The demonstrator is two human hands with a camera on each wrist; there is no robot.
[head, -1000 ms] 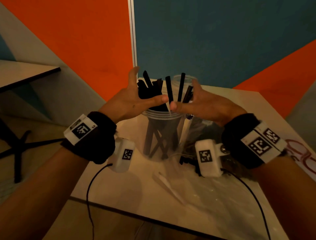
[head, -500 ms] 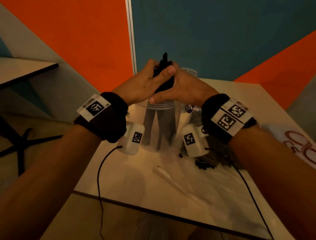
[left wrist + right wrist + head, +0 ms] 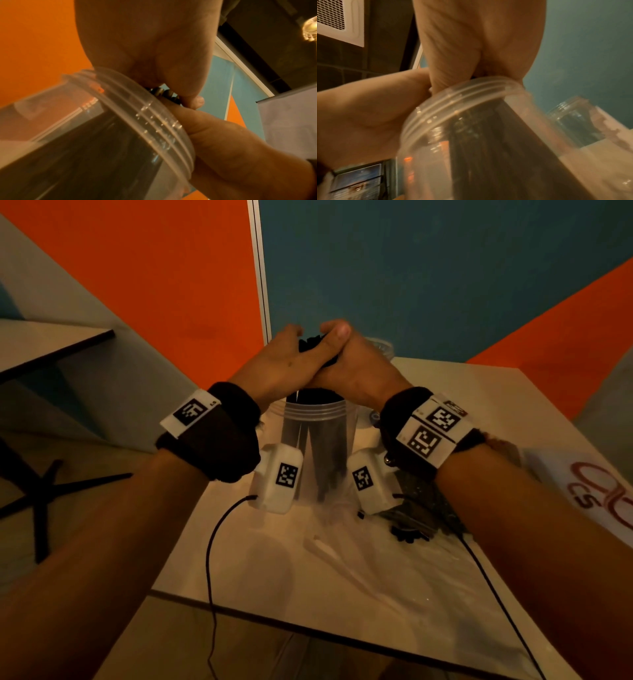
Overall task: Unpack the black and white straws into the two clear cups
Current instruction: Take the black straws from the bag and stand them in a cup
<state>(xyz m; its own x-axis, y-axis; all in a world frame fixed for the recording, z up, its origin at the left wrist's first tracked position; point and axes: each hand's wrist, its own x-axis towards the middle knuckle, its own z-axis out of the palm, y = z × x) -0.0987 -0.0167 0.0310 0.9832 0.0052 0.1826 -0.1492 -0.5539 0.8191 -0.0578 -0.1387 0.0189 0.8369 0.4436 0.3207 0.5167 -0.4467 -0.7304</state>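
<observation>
Both hands are up over the near clear cup (image 3: pixel 318 433), cupped together around the bundle of black straws (image 3: pixel 313 345) that stands in it. The left hand (image 3: pixel 284 364) comes in from the left with the wrist bent, its thumb laid across toward the right hand (image 3: pixel 356 371), and the fingers wrap round the far side of the bundle. The right hand mirrors it from the other side, so the two grips overlap and squeeze the straw tops into one tight clump. Only a bit of black pokes out between the fingertips in the head view.

From the left wrist camera you see the palm right above the ridged rim of the cup (image 3: pixel 154 115), with a few straw ends (image 3: pixel 163 93) peeking out under the curled fingers (image 3: pixel 197 100). The right wrist camera shows the same thing from the other side: palm over the rim (image 3: pixel 471 93), the dark mass of straws (image 3: pixel 488 148) running down inside the cup.

The cup stands upright on the tabletop (image 3: pixel 342 594), between the two forearms. The second clear cup (image 3: pixel 573 121) is just behind it, further back. A crinkly clear plastic bag (image 3: pixel 394 570) lies on the tabletop in front, with some dark bits (image 3: pixel 407 534) on it near the right wrist. Can't make out any white straws for sure.
</observation>
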